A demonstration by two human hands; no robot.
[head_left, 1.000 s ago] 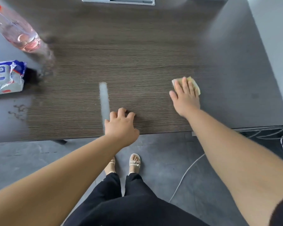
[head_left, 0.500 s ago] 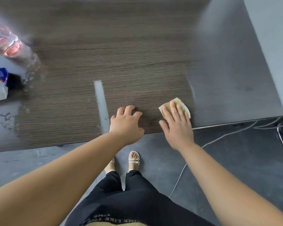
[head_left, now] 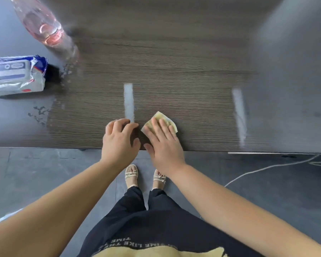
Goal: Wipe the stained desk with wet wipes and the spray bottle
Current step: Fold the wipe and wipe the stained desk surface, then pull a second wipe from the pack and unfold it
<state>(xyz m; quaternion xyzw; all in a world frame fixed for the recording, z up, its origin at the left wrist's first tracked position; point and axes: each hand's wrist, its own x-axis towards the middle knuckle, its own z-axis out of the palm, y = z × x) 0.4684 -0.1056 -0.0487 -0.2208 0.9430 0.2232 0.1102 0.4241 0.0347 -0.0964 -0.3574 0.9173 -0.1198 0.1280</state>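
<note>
At your far left the pack of wet wipes [head_left: 17,75] lies flat on the bench [head_left: 183,52], its blue and white label too blurred to read. Just beyond it stands the clear spray bottle [head_left: 43,25] with pink liquid, and no lettering shows on it. Dark stain specks [head_left: 38,115] sit in front of the pack, near the bench edge. The print on your black shirt [head_left: 119,243] appears upside down and reads "TIME LIKE THE", with the rest cut off. Your left hand [head_left: 119,143] rests at the front edge with its fingers bent and close together, their tips on the wood, holding nothing. A pale streak [head_left: 128,101] runs away from it. Just beside, your right hand [head_left: 163,143] lies flat, its fingers straight and slightly spread, pressing the yellowish wipe [head_left: 160,120] onto the bench. A second pale streak [head_left: 239,115] lies well to the right.
</note>
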